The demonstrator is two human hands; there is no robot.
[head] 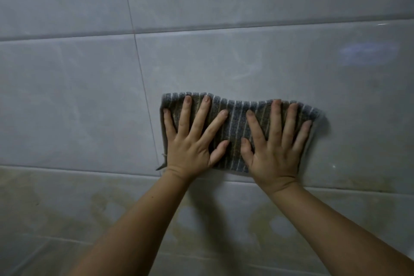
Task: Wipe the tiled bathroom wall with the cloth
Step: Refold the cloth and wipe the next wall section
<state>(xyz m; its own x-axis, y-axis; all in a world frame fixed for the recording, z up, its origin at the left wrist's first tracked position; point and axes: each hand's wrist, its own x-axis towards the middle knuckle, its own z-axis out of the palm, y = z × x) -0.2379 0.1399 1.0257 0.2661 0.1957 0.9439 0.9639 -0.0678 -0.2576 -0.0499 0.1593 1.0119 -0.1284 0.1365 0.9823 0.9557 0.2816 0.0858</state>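
Grey-and-olive striped cloth, pale grey tiles

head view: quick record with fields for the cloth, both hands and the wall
wall: glossy grey tiled wall
cloth: striped grey-brown cloth, spread flat against it
left: left hand flat, fingers spread, pressing the cloth's left part
right: right hand flat, fingers spread, pressing its right part
stains: yellowish marks on the tile row below the cloth

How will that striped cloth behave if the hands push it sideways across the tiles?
Probably floppy: the striped cloth has a wavy top edge between the left hand and right hand. It likely slides easily, since the tiled wall looks glossy. It may bunch where no fingers press it flat.
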